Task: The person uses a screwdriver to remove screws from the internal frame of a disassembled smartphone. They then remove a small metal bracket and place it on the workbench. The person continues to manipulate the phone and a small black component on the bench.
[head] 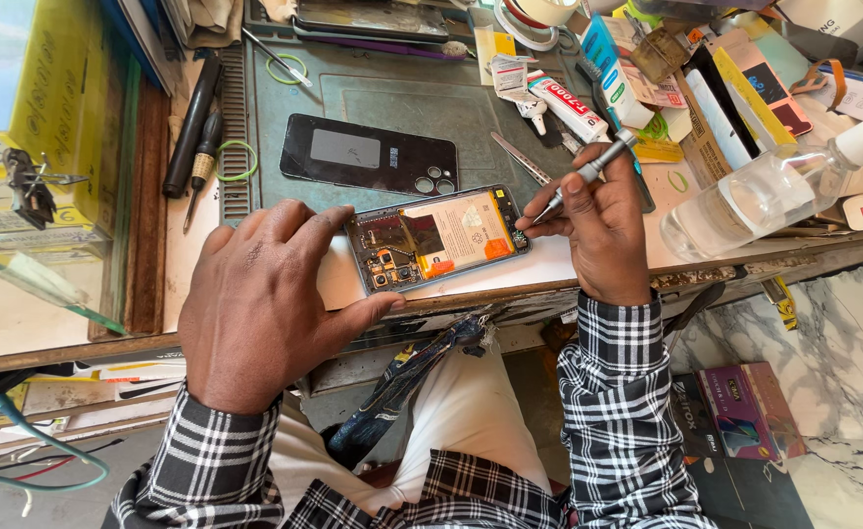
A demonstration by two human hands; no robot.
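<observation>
An opened phone [438, 239] lies face down near the front edge of the grey work mat [392, 98], its battery and circuit boards exposed. My left hand [265, 294] rests against the phone's left end, fingers spread, steadying it. My right hand [600, 223] grips a slim metal screwdriver [588, 174] like a pen, its tip touching the phone's right end. The phone's removed black back cover [368, 155] lies on the mat just behind it.
A clear plastic bottle [765, 191] lies on its side at the right. A glue tube [564, 103], tweezers [520, 157], boxes and packets crowd the back right. Black screwdrivers [191, 127] lie at the left beside a yellow glass case [49, 118].
</observation>
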